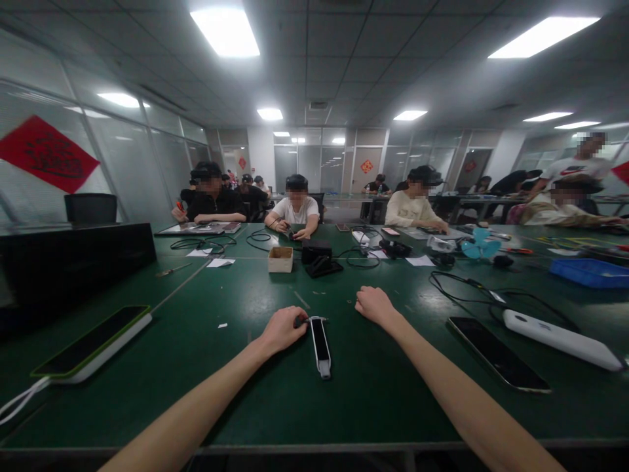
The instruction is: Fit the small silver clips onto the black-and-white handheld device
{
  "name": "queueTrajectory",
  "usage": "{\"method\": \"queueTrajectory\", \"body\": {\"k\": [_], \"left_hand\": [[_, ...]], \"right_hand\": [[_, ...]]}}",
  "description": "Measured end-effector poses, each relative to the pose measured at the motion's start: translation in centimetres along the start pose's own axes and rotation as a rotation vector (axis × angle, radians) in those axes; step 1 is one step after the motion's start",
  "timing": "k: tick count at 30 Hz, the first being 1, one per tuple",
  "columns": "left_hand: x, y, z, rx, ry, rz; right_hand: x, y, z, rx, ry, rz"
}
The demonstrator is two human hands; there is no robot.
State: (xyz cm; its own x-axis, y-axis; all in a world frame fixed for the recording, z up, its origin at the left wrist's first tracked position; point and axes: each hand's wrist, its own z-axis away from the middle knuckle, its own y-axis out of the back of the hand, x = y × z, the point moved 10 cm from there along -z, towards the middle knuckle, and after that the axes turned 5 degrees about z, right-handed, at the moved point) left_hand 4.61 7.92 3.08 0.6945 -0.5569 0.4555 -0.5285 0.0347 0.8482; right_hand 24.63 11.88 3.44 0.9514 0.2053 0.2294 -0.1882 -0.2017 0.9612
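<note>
My left hand [285, 329] rests on the green table with its fingers closed around the dark end of a small, slim tool [299, 321], whose exact kind does not show. Right beside those fingers lies a narrow white device with a long black face [320, 344], its far end near a short metal tip that sticks out to the right. My right hand [376, 305] lies farther right, palm down, fingers curled in; whatever they may hold is hidden. A tiny scrap [349, 301] is close to its fingertips.
A phone on a white power bank [98, 344] lies left, with a black monitor behind it. On the right are a black phone [498, 354], a white device [560, 337], cables and a blue tray [590, 272]. A small box [280, 259] stands ahead; several people sit beyond.
</note>
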Motion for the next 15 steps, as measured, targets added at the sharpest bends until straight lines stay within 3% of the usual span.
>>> {"method": "queueTrajectory", "body": {"k": [15], "left_hand": [[-0.09, 0.02, 0.03, 0.016, -0.011, 0.0]], "right_hand": [[0.41, -0.26, -0.19, 0.007, -0.024, 0.016]]}}
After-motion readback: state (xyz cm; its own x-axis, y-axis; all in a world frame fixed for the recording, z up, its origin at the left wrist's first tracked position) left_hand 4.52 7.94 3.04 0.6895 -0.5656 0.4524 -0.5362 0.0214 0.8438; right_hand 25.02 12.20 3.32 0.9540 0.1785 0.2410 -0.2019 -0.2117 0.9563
